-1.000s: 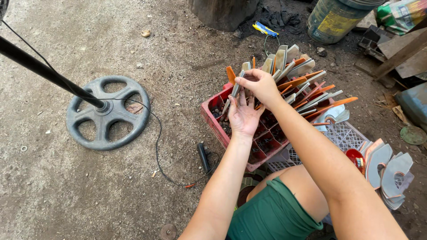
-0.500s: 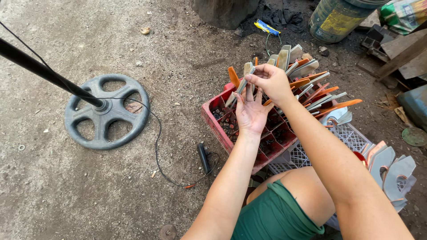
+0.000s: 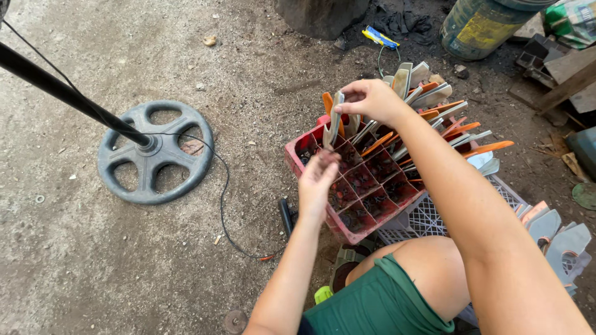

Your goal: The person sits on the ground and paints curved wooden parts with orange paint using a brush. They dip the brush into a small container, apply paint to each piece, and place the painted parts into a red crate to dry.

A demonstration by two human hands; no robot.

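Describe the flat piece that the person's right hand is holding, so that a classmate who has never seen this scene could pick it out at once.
Find the red divided crate on the dirt ground, right of the round grey stand base. At its far left corner the right hand pinches a pale grey flat piece by its top. Unlike the slanting grey and orange-handled pieces behind, it hangs nearly upright.

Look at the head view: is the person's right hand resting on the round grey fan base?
No, the right hand pinches a flat blade above the red crate, well away from the fan base.

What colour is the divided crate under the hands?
The crate is red, in the head view.
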